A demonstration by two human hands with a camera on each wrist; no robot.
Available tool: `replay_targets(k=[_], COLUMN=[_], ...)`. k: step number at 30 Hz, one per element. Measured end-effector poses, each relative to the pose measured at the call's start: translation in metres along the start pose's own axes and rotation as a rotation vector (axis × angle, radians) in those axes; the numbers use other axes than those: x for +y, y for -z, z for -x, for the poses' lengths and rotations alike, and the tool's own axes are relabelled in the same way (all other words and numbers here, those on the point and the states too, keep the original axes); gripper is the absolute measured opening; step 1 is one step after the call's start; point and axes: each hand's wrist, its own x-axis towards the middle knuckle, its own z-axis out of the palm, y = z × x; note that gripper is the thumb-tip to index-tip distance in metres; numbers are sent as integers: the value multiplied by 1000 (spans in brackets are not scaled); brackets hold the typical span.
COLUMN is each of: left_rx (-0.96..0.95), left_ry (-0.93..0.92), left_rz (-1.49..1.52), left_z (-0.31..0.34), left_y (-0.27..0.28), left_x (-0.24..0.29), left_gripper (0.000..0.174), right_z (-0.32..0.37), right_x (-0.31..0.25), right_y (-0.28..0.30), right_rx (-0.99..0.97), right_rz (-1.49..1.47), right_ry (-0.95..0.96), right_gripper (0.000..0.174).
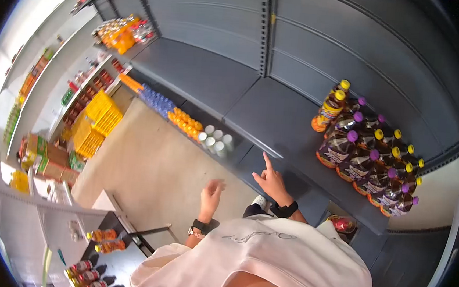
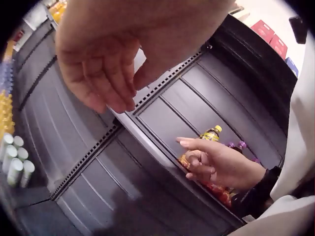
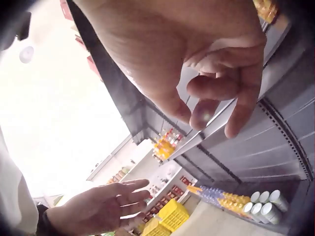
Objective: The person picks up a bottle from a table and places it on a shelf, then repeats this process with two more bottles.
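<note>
"Grey shelf boards (image 1: pixel 290 128) fill the middle; what are the hands holding?"

"Nothing. The right hand (image 1: pixel 273 185) has its index finger stretched toward the boards' front edge; I can't tell whether it touches. The left hand (image 1: pixel 211 199) is slack, fingers loosely bent, apart from the right."

"Which things are nearest?"

"White-topped cans (image 1: pixel 216 140), grouped on a lower shelf beside a row of orange bottles (image 1: pixel 184 122). Their labels are too small to read, and the rightmost can is blurred."

"And over on the right?"

"Dark bottles (image 1: pixel 368 160) with purple and yellow caps, packed so closely that the rear ones are partly hidden. Lower down, something red (image 1: pixel 343 224) shows beside the white shirt (image 1: pixel 291 251); I can't make out what."
</note>
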Motion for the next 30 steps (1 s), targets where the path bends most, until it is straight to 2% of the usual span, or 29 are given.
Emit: replay_targets(k=[3,5,7,9,14,15,16,21,25,28,30], left_rx=[75,57,38,1,83,120,142,334,519,620,639], left_ry=[79,54,41,67,-35,-25,-8,98,211,218,220], left_rz=[23,35,63,-53,-115,-110,-126,-66,10,36,-43], left_z=[35,60,79,96,134,143,153,194,211,212,213], left_y=[1,-1,-2,-3,3,7,10,21,6,-2,-11], left_x=[-17,-27,-23,-14,7,8,10,12,2,13,18], left_gripper=[23,23,23,25,24,24,23,23,23,24,21], right_z=[9,22,39,55,93,98,102,97,82,67,65], right_x=[-19,-29,-41,-52,-40,-42,-44,-74,-96,-112,-115], right_y=[-24,-39,-49,-52,-80,-82,-86,-102,-112,-110,-107], right_rx=[-59,-106,-148,-208,-364,-416,-406,-618,-724,-855,-826], right_rz=[-7,-43,-96,-72,-121,-127,-122,-140,-137,-151,-185], right_ry=[63,79,60,68,46,17,83,205,368,375,454], right_gripper=[88,86,85,85,84,83,77,76,74,78,81])
